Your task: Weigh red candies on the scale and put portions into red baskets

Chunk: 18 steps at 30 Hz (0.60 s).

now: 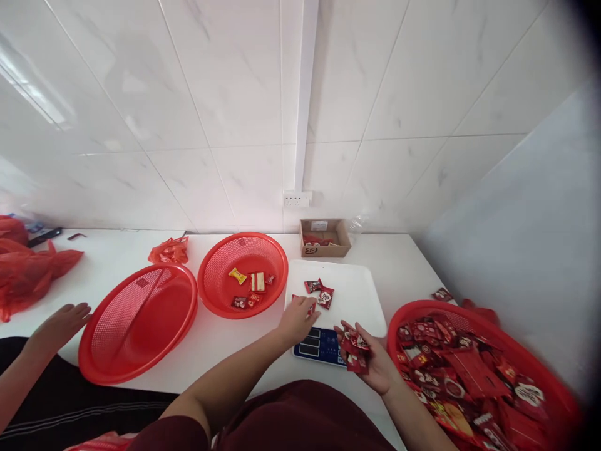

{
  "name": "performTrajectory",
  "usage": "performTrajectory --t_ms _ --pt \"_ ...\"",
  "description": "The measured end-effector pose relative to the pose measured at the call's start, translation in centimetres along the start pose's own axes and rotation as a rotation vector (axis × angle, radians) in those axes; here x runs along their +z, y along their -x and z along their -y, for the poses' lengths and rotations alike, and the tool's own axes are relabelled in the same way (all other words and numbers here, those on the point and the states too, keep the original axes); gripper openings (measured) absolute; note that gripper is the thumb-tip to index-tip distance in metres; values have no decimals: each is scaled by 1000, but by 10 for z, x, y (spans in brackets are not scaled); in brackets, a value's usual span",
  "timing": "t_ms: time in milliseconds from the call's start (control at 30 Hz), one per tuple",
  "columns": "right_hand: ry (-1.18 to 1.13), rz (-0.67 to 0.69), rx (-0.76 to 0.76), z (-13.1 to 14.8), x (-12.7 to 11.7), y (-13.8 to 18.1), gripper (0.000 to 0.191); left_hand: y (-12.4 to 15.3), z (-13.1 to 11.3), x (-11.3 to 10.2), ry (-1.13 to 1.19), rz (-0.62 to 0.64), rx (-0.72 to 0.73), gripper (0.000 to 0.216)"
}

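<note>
A handful of red packets [355, 356] lies in the person's right hand [375, 363], palm up over the near right corner of a scale [354, 285], with the fingers curled round the bundle. The left hand [297, 322] reaches over the near left part of the white tray, its fingers bent downward around a bit of red wrapper (whether they pinch it or merely touch it, I cannot tell). Just beyond those fingers, two loose packets [325, 297] lie touching on the tray, and the blue panel [318, 344] of the scale shows on the near side, between the hands. To the right, a big red basket [425, 305] is heaped with more packets; to the left, a round basket [218, 275] holds a few, one of them yellow. On the far side of the scale, a cardboard box [325, 251] with red packets inside stands near the wall [244, 181]. Farther left on the white table [117, 247] are a tilted red basket [157, 335], a crumpled red bag [169, 251] behind it, and a co-worker's hand [61, 326], fingers nearly together, beside its rim.
</note>
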State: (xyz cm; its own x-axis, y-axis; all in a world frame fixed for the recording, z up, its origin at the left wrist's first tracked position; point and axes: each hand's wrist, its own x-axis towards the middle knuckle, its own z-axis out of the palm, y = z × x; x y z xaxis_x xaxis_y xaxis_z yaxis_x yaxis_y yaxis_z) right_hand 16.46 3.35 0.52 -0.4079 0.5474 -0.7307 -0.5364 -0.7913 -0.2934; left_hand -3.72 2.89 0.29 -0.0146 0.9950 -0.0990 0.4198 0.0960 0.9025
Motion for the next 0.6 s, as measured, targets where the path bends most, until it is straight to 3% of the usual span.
performTrajectory --t_ms 133,200,400,600 --pt "241 -121 -146 -9 13 -2 32 26 -14 27 278 299 -202 49" --pt "406 -175 -212 -16 22 -1 43 34 -21 35 402 392 -309 57" --pt "577 -178 -237 -23 40 10 48 36 -26 29 552 322 -412 53" --pt "564 -221 -226 -20 34 8 43 31 -16 18 634 256 -419 57"
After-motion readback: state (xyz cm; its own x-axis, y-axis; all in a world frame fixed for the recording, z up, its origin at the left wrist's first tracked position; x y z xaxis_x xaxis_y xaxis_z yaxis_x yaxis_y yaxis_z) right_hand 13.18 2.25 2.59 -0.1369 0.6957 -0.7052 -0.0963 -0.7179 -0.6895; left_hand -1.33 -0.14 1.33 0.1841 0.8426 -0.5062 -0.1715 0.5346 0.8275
